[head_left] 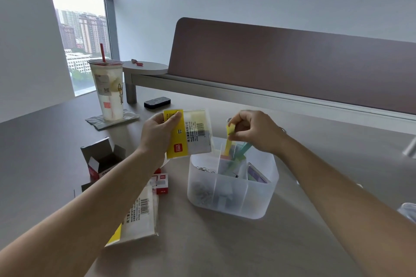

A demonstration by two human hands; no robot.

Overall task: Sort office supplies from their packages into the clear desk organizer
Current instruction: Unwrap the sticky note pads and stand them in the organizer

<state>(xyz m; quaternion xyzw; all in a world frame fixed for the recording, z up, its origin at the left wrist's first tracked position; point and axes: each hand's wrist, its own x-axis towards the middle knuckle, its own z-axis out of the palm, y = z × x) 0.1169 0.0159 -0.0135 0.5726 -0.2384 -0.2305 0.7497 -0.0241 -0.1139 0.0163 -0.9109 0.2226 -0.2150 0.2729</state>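
Observation:
The clear desk organizer (234,207) stands on the table at centre right, with clips and coloured strips in its compartments. My left hand (157,135) grips a yellow-and-clear plastic package (191,135) just above and left of the organizer. My right hand (254,130) pinches the top of a narrow yellow sticky strip (230,139) that hangs down into a rear compartment beside several teal strips (242,150).
Another flat package (137,216) lies under my left forearm. An opened grey box (101,157) and a small red-and-white box (161,183) sit left of the organizer. A lidded drink cup (109,90), a black eraser (157,102) and a brown desk partition (292,63) stand farther back.

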